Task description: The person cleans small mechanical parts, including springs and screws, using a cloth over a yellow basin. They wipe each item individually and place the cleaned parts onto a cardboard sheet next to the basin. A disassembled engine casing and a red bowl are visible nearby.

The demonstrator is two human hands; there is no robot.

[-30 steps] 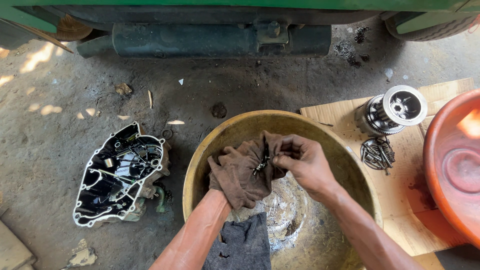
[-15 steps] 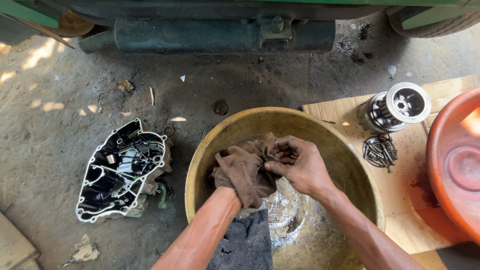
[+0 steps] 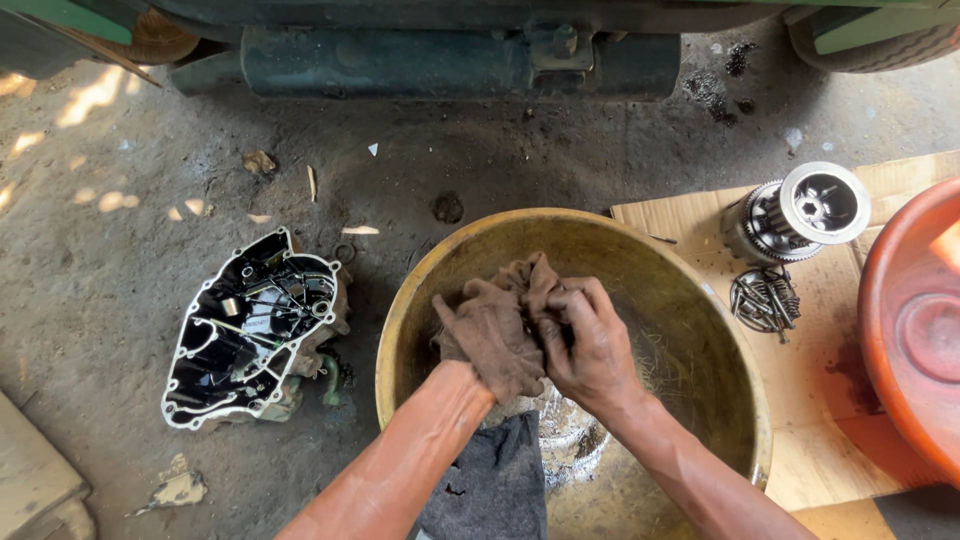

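Note:
Over a wide yellow-brown basin (image 3: 700, 300) both my hands work a dirty brown rag (image 3: 495, 335). My left hand (image 3: 470, 350) is wrapped inside the rag, mostly hidden by the cloth. My right hand (image 3: 590, 345) presses its closed fingers into the rag from the right. A small metal part seen in the rag earlier is hidden now. At the basin's bottom lies a shiny metal part (image 3: 565, 440) in dirty liquid.
A black engine cover (image 3: 250, 330) lies on the dirt to the left. Right of the basin, a cardboard sheet (image 3: 830, 420) carries a gear cluster (image 3: 800, 212) and a bundle of bolts (image 3: 765, 298). An orange tub (image 3: 915, 330) stands far right. A vehicle's underside (image 3: 450, 55) runs along the top.
My right hand has closed over the rag, covering the small metal part that showed between the fingers. Both hands shifted slightly lower in view.

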